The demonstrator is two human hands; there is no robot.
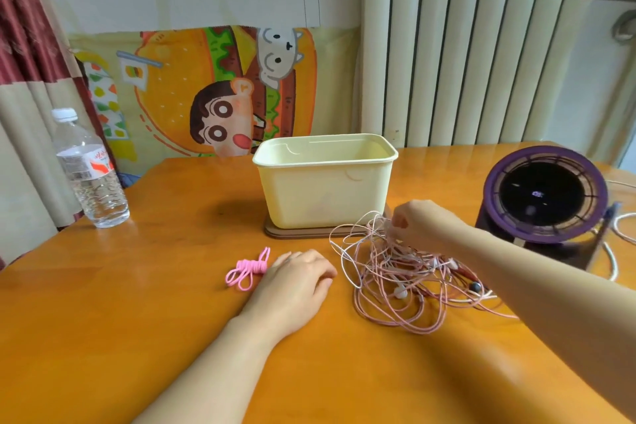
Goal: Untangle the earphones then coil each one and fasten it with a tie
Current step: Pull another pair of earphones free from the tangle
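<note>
A tangled heap of pink and white earphone cables (pixel 406 279) lies on the orange wooden table (pixel 137 320), right of centre, with white earbuds showing among the loops. My right hand (pixel 418 222) hovers over the heap's far side, its fingers curled and pinching some of the cables. My left hand (pixel 296 277) rests flat on the table, palm down, just left of the heap. A bundle of pink ties (pixel 246 270) lies beside the left hand's fingers, to their left.
A cream plastic bin (pixel 325 182) stands on a brown lid behind the heap. A clear water bottle (pixel 87 172) is at the far left. A purple round fan (pixel 547 198) with a white cord sits at the right edge.
</note>
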